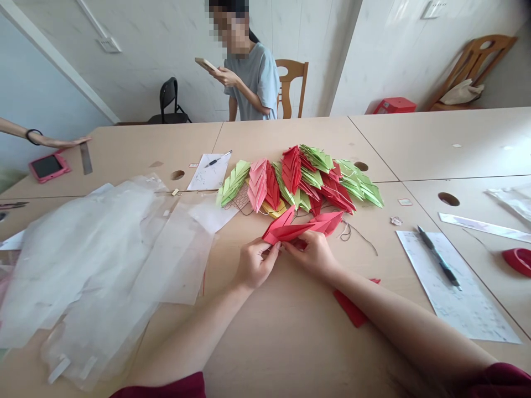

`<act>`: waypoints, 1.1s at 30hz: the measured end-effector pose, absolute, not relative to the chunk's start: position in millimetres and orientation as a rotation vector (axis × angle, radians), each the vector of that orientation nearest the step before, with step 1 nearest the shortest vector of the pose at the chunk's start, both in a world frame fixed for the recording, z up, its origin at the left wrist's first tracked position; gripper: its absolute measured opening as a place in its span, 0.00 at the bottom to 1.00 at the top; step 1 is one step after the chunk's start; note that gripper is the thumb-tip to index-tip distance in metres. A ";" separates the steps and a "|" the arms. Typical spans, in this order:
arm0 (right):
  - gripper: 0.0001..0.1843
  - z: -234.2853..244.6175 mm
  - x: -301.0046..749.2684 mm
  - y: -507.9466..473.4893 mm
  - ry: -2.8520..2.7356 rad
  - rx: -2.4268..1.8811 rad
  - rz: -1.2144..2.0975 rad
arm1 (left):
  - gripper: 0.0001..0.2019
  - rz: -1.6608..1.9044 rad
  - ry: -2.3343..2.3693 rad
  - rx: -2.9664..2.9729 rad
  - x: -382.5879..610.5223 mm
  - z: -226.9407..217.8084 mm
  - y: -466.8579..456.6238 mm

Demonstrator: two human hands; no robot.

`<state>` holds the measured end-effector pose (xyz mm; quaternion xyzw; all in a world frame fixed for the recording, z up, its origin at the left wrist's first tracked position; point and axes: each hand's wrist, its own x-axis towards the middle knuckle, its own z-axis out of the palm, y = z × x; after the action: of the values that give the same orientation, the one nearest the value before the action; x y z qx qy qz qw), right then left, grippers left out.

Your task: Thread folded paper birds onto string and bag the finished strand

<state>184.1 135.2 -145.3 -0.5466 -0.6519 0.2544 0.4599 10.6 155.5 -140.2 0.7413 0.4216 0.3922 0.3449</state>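
Both my hands meet over the middle of the table, gripping pieces of folded red paper (292, 231). My left hand (256, 262) pinches the left piece between thumb and fingers. Close beside it, my right hand (312, 253) is closed on the same paper where the pieces join. Just beyond lies a pile of pleated paper leaves in green (234, 182), pink (258, 184) and red (291, 169), with thin strings (352, 232) trailing from it. Another folded red paper (352, 309) rests partly under my right forearm.
Clear plastic bags (91, 260) cover the left of the table. A written sheet (456, 293) with a pen (438, 257) lies at right, near a red tape ring (518, 261). Across the table a person (253, 77) holds a phone; at far left another person's hand (70, 142) touches a ruler (86, 158).
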 end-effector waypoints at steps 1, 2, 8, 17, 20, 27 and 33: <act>0.03 -146.4 182.8 134.6 -1.601 -1.354 0.606 | 0.11 1.013 1.110 1.945 10.7 -141.2 155.2; 0.04 -147.5 181.6 134.3 -1.594 -1.367 0.586 | 0.11 1.006 1.120 1.957 10.8 -142.2 155.2; 0.05 -146.5 186.3 137.1 -1.518 -1.460 0.555 | 0.10 1.024 1.089 1.923 9.8 -141.9 152.9; 0.05 -137.8 199.9 134.4 -1.481 -1.302 0.579 | 0.07 1.139 1.163 1.819 1.6 -147.3 158.1; 0.04 -140.8 196.2 132.0 -1.487 -1.277 0.416 | 0.07 1.151 1.168 1.808 -1.2 -150.2 165.1; 0.10 -142.5 203.1 132.1 -1.649 -1.181 0.092 | 0.06 1.145 1.253 2.072 -15.7 -144.3 171.1; 0.07 -139.5 205.0 127.4 -1.756 -1.121 -0.065 | 0.14 1.145 1.188 2.275 -20.6 -142.1 171.7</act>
<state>205.0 127.4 -139.5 -0.4645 -0.7274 -0.0268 0.5045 -20.6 171.7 -142.1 0.7984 0.4169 0.4019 0.1650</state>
